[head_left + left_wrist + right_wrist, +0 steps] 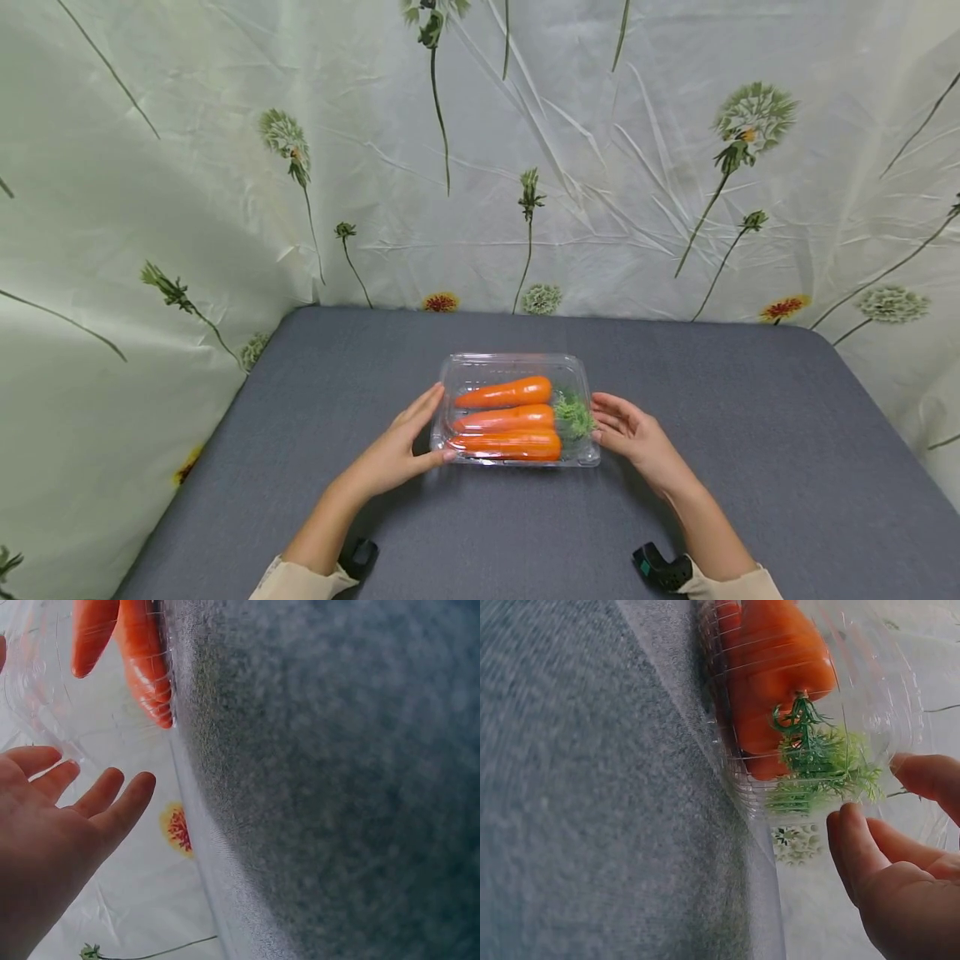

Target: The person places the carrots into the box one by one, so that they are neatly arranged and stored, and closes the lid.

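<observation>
A clear plastic clamshell box (517, 361) lies on the table with three orange carrots (504, 418) side by side inside. Their feathery green tops (573, 415) are bunched at its right end. My left hand (392, 456) is at the box's left end, fingers extended along the side and thumb at the front corner. My right hand (632, 435) is at the other end, its fingers loosely bent with the tips right by the box wall. In the right wrist view the fingers (859, 832) show close beside the green tops.
A grey cloth-covered table (517, 533) with rounded far corners carries the box. Behind and to the sides hangs a pale curtain (480, 250) printed with dandelions. Each wrist wears a black band (663, 568) below a cream sleeve (731, 586).
</observation>
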`<action>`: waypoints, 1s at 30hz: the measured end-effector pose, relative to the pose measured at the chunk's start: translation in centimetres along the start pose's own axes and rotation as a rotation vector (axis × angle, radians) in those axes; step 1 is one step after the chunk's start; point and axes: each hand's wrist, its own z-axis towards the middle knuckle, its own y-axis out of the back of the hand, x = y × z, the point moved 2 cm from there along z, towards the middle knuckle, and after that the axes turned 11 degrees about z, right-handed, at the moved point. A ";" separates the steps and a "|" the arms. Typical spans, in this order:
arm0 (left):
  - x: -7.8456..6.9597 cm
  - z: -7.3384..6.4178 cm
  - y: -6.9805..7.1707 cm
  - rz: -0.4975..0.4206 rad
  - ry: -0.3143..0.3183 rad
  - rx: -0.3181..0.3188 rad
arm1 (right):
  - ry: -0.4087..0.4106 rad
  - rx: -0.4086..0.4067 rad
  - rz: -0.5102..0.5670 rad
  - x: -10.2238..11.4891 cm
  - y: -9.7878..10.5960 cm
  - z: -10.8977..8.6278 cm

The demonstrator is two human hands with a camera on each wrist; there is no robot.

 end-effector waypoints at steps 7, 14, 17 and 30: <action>-0.2 -0.2 -0.2 -0.277 0.100 0.038 | -0.054 0.065 -0.065 0.1 0.0 -0.5; -0.7 -0.4 -0.2 -0.439 0.197 0.088 | -0.129 0.156 -0.014 0.2 -0.1 -0.7; -0.6 -0.3 -0.3 -0.515 0.197 0.119 | -0.155 0.179 0.051 0.1 -0.2 -0.7; -0.3 -0.4 -1.0 -0.809 0.241 0.208 | -0.198 0.164 0.191 -0.3 -0.8 -0.8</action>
